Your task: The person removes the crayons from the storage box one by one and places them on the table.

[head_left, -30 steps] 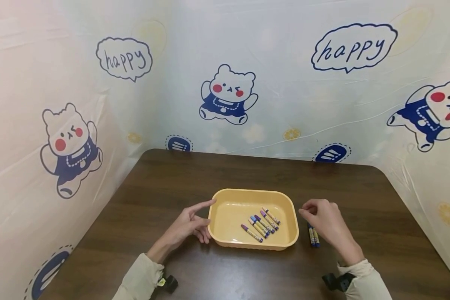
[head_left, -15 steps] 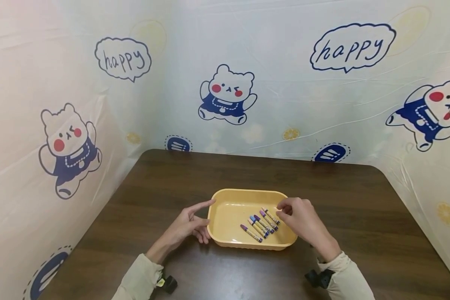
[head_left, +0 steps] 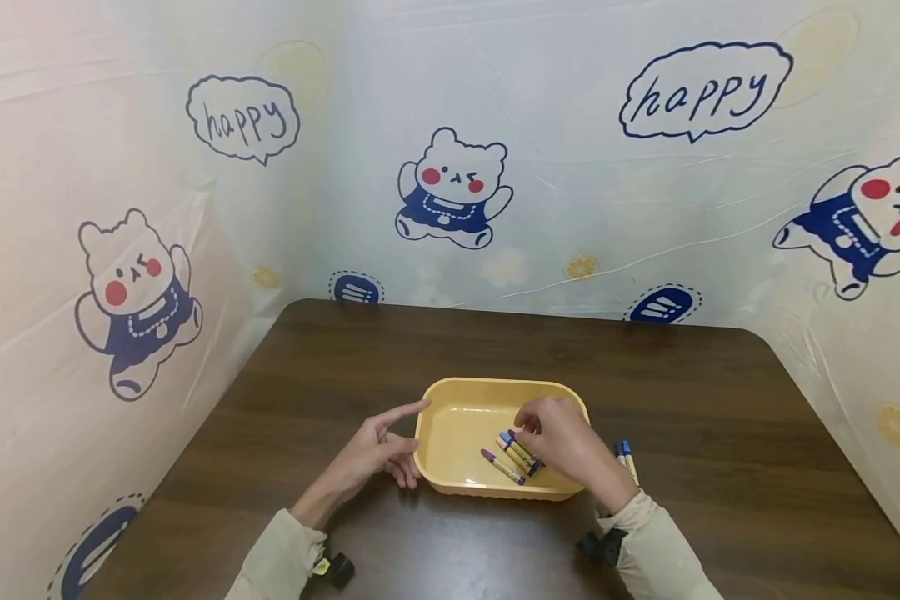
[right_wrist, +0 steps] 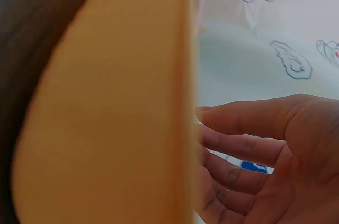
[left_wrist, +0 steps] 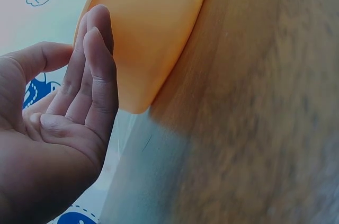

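Reaching into the tray [head_left: 450, 408] with the right hand [head_left: 562, 442], over the crayons [head_left: 512, 454].

Its fingers curl down among the crayons on the tray's floor; whether they pinch one cannot be told. The left hand [head_left: 378, 450] rests on the table [head_left: 345, 358] with straight fingers, forefinger touching the tray's left rim. Two more crayons [head_left: 626, 457] lie on the table just right of the tray, beside the right wrist.

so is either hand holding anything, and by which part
Left hand holds nothing, resting against the tray. Right hand hovers over the crayons; a hold cannot be told.
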A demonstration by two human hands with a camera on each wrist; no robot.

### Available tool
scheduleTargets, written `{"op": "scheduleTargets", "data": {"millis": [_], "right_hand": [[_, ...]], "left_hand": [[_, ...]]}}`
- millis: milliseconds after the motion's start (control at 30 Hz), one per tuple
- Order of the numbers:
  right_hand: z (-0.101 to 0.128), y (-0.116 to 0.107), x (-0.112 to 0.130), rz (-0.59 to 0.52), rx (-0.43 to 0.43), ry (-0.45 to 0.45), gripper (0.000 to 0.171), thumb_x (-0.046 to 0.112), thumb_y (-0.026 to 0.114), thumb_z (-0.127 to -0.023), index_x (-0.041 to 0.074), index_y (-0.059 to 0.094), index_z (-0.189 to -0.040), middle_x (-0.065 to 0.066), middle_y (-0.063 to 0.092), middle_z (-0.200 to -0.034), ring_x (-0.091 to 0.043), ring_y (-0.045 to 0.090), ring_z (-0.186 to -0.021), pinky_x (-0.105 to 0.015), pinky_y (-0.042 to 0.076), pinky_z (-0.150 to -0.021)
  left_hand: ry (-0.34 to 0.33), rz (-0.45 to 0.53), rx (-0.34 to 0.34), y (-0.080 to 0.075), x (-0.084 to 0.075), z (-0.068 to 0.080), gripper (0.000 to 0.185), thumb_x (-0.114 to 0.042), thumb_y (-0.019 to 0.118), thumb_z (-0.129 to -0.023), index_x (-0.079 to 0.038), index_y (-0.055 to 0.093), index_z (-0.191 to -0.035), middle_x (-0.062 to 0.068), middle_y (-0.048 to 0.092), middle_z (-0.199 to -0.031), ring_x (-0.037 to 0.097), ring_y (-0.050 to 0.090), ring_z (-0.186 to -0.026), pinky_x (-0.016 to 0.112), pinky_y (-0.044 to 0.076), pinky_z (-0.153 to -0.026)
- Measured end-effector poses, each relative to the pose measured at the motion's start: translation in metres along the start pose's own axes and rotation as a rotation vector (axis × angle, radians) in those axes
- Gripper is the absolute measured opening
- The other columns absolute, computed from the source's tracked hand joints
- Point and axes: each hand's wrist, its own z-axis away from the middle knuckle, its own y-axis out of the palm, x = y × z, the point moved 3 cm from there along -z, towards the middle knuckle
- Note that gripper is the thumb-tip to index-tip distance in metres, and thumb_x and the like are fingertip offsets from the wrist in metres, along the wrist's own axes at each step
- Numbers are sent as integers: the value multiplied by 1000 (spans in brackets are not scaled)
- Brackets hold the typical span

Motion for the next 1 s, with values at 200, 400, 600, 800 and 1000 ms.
{"op": "scheduleTargets", "data": {"millis": [200, 400, 600, 800, 1000], "right_hand": [[1, 21, -4, 18, 97, 24, 5, 2, 76, -81, 6, 74, -81, 5, 61, -70, -11, 50, -63, -25, 44, -54], [5, 41, -12, -32, 233, 7, 15, 4, 81, -75, 13, 70, -70, 8, 60, -67, -10, 51, -62, -27, 45, -56], [6, 48, -14, -10, 226, 48, 25, 11, 85, -72, 18, 62, -65, 9, 53, -64, -14, 48, -65, -29, 40, -56], [5, 50, -13, 27, 205, 23, 26, 11, 83, -72, 19, 60, -63, 9, 51, -65, -15, 46, -67, -30, 38, -56], [0, 46, -14, -2, 175, -40, 19, 9, 78, -80, 18, 65, -68, 10, 53, -64, -10, 47, -65, -26, 40, -57]], "left_hand": [[-9, 4, -2, 3, 4, -4, 61, -5, 56, -100, -9, 32, -156, 21, 72, -77, 24, 70, -61, 35, 60, -56], [-31, 4, -11, 4, 7, -3, 60, -6, 57, -100, -10, 34, -155, 22, 71, -76, 24, 70, -60, 36, 60, -56], [-28, -22, -22, 3, 4, -3, 59, -7, 57, -100, -11, 35, -155, 22, 71, -77, 25, 70, -61, 37, 61, -57], [-34, -19, -28, 2, 1, -1, 60, -7, 57, -100, -11, 34, -155, 22, 71, -77, 24, 70, -61, 37, 61, -57], [-34, -7, -27, 0, 1, 2, 60, -7, 57, -100, -11, 33, -156, 22, 71, -77, 24, 70, -62, 36, 60, -57]]}}
